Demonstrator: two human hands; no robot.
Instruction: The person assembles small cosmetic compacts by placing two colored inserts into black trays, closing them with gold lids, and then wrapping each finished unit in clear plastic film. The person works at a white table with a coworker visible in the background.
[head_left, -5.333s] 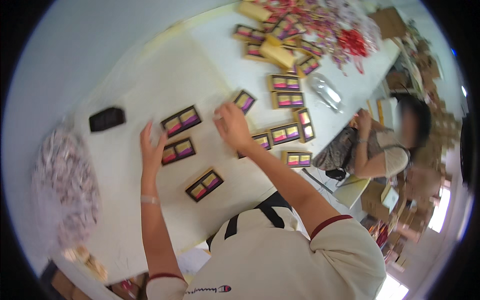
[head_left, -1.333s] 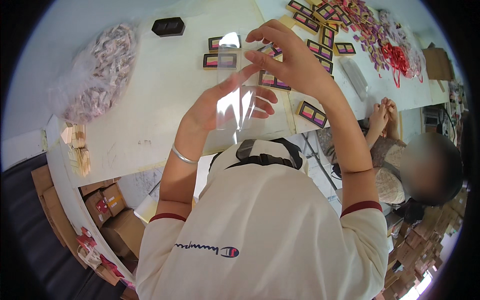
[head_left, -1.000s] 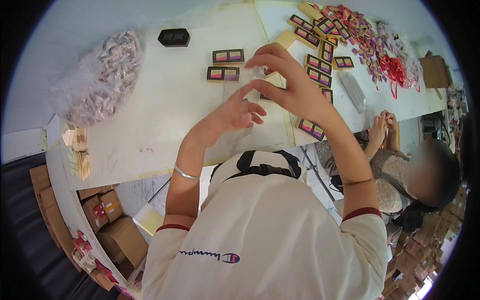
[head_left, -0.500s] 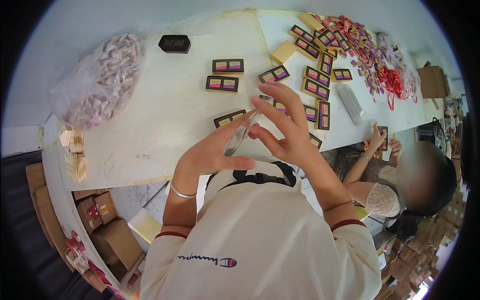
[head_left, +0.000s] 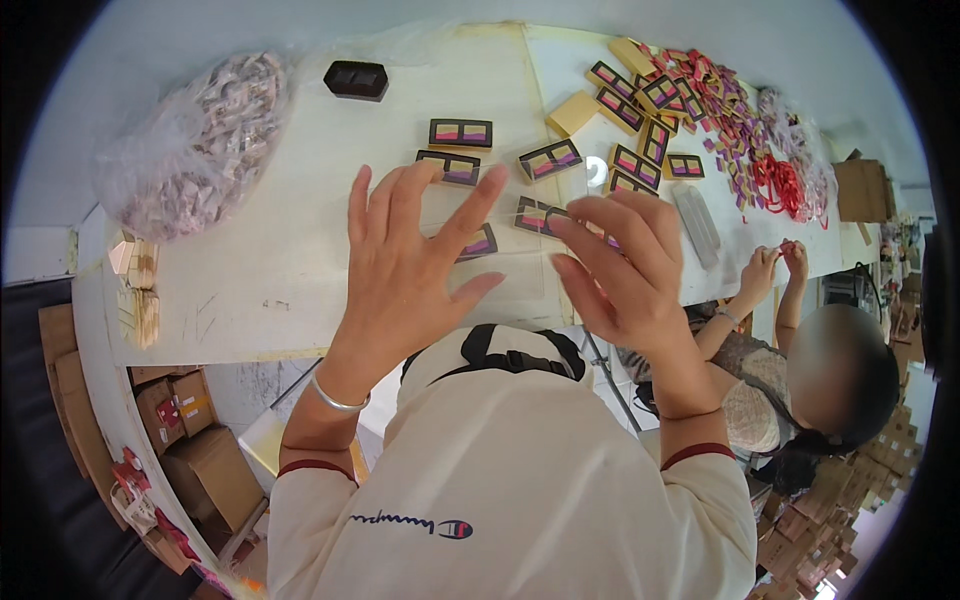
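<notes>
Over the table's near edge, a clear plastic sleeve or film [head_left: 527, 262] spans the gap between my hands; its faint edges make its exact shape hard to tell. My left hand [head_left: 408, 245] has its fingers spread wide, thumb and forefinger apart beside the plastic. My right hand [head_left: 632, 262] is curled, with thumb and forefinger at the plastic's right end. Beneath and beyond them lie small black-and-gold boxes with two windows showing pink and purple, such as one box [head_left: 461, 134] behind my left fingers and another [head_left: 550, 160] between the hands. My hands partly cover several boxes.
At the left lies a clear bag of wrapped pieces [head_left: 215, 150], near a black tray [head_left: 356, 80]. Gold-and-purple pieces [head_left: 700, 110], red ribbon [head_left: 778, 185] and a stack of clear plastic [head_left: 697, 225] lie right. A co-worker [head_left: 770, 370] sits at the right.
My hands have moved apart, the left turning with its fingers spreading. The clear plastic, narrow and bunched before, now spans the gap between them. The co-worker's hands no longer hold a dark box.
</notes>
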